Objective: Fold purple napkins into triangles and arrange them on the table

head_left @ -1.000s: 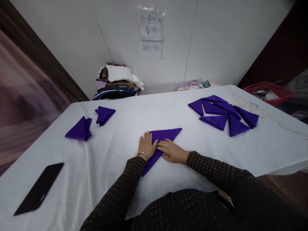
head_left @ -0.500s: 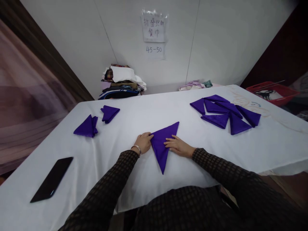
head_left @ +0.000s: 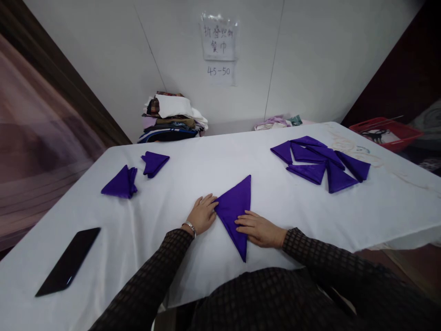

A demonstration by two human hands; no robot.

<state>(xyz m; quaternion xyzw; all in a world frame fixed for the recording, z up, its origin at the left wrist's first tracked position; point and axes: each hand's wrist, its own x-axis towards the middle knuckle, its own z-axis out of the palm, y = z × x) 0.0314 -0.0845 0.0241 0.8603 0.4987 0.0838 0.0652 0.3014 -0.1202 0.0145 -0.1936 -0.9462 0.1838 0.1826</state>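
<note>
A purple cloth napkin (head_left: 234, 202), folded into a triangle, lies flat on the white tablecloth (head_left: 200, 170) in front of me. One point faces left, one away from me and one toward me. My left hand (head_left: 203, 214) rests at the left point, fingers stretched out with the tips touching the cloth. On the right side, my right hand (head_left: 260, 229) lies with its extended fingers on top of the napkin, near its lower half. Neither hand grips the fabric.
Several folded purple napkins (head_left: 306, 174) lie at the right, with two more, one napkin (head_left: 120, 183) nearer, at the left. A black phone-like slab (head_left: 69, 262) is at the front left. Behind stand stacked clothes (head_left: 172, 119); a red basket (head_left: 403, 140) is at far right.
The napkin has turned a little clockwise, its near point swinging right and its right edge now nearly upright. My right hand has shifted slightly down, and my left fingers have spread somewhat.
</note>
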